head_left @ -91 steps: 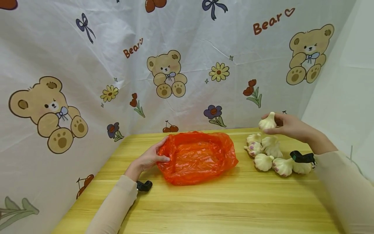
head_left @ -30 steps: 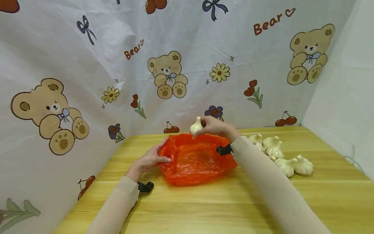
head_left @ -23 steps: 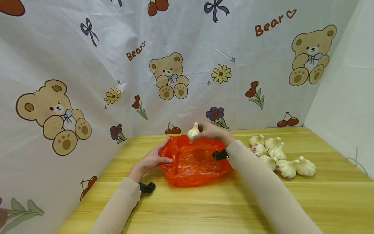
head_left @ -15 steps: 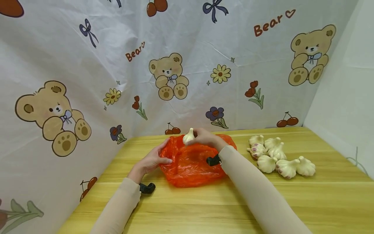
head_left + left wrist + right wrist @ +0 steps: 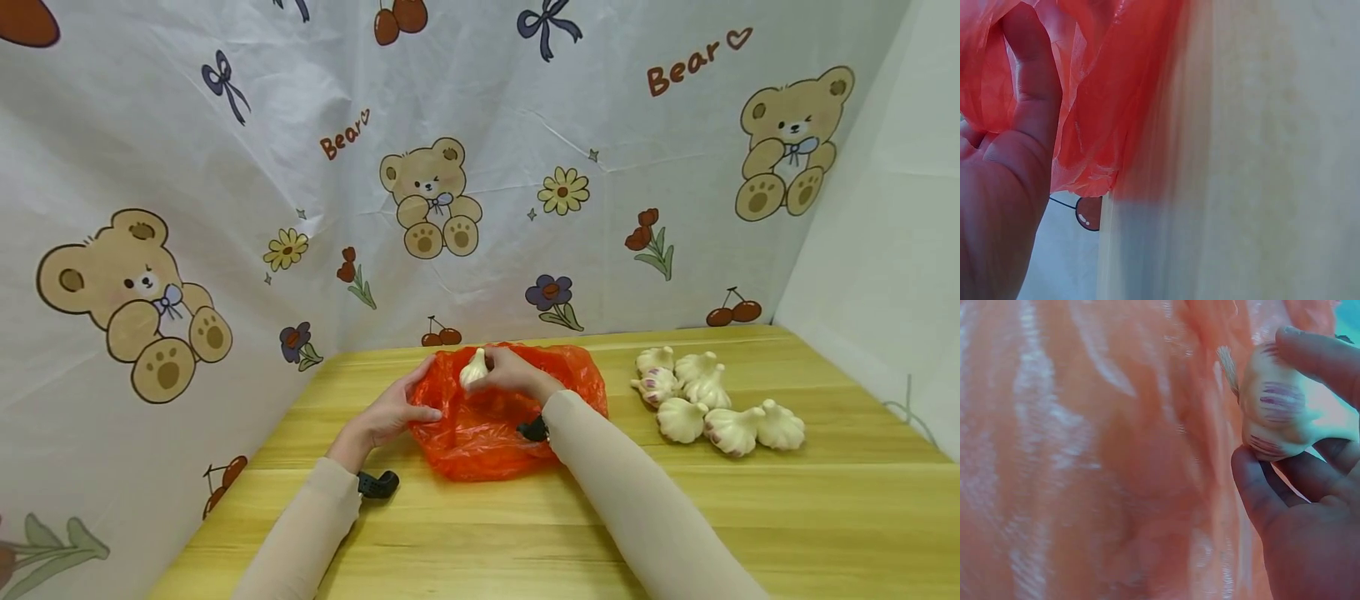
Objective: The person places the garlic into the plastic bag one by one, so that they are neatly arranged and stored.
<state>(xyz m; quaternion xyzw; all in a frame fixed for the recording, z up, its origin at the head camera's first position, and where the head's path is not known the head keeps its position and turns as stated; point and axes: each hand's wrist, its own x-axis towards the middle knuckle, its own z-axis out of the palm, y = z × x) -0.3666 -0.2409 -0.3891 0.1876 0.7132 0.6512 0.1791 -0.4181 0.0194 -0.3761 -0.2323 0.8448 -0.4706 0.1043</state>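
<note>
A red plastic bag (image 5: 480, 454) lies spread open on the table, its mouth facing up. My left hand (image 5: 387, 414) grips the bag's left side, thumb on the inner face; in the left wrist view the thumb (image 5: 1035, 81) lies against the red film. Over the bag's left part, my right hand (image 5: 510, 372) holds a garlic bulb (image 5: 474, 369) by its sides, stem up. The right wrist view shows purple streaks on that garlic bulb (image 5: 1279, 400) and roots at its base, close to the bag's film. Inside the bag I see no other bulb.
Several garlic bulbs (image 5: 682, 419) sit in a cluster on the wooden table (image 5: 480, 542), right of the bag. A white cloth (image 5: 495, 100) printed with bears hangs behind and to the left. A thin cord (image 5: 909, 408) runs near the right edge.
From above the cluster at right, my right hand has carried the garlic bulb left, then down into the bag's mouth. My left hand keeps its hold on the bag.
</note>
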